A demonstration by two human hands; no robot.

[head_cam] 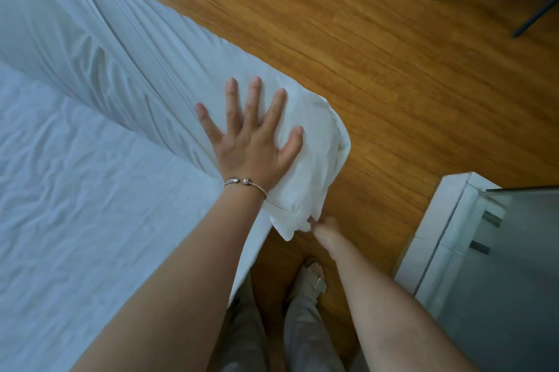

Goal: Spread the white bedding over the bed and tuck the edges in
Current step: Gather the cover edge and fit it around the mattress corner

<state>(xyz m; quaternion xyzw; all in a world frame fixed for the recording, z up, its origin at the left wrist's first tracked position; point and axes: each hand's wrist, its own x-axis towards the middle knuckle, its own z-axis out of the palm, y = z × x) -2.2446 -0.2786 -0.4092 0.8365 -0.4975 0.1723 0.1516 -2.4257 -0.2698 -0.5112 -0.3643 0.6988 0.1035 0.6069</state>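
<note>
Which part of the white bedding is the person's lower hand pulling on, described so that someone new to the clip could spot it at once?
Start at the bed filling the left side, and follow its edge to the near corner, where the left hand presses flat. Below that hand a loose flap of white bedding hangs over the wooden floor, pinched by the right hand. Unlike the smoother sheet around it, it is bunched and dangling.

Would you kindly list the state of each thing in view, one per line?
white bedding: bunched at the bed corner, loose end hanging, not tucked.
bed: covered in wrinkled white sheet.
left hand: fingers spread flat, pressing the bedding at the corner.
right hand: pinching the hanging end.
bracelet: on left wrist.
</note>
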